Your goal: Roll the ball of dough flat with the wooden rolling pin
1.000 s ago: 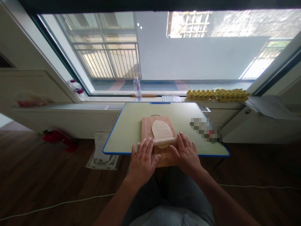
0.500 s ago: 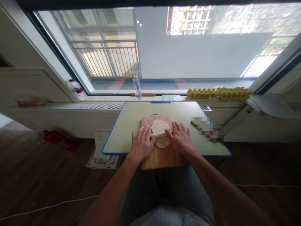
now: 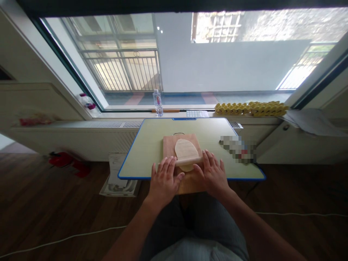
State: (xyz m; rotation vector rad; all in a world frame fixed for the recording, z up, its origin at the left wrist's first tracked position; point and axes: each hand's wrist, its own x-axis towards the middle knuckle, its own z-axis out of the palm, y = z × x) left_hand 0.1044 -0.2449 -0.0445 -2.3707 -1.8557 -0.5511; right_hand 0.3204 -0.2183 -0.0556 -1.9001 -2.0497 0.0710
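Observation:
A pale wooden rolling pin (image 3: 189, 161) lies across a flattened oval sheet of dough (image 3: 186, 148), over its nearer part. My left hand (image 3: 164, 181) rests on the pin's left end, fingers over the top and thumb on the near side. On the pin's right end sits my right hand (image 3: 214, 175), held the same way. Both palms hide the pin's ends. Under the dough is a wooden cutting board (image 3: 168, 145) with a metal handle at its far edge; its near end overhangs the table.
The small blue-edged table (image 3: 138, 152) stands against the windowsill. A blurred-out item (image 3: 237, 148) lies on its right side. On the sill are a plastic bottle (image 3: 157, 103) and yellow egg-tray-like material (image 3: 251, 108). A red fire extinguisher (image 3: 69, 164) is on the floor at left.
Both hands have moved toward me with the rolling pin, from the middle of the dough to its nearer part. More of the dough's far side shows now.

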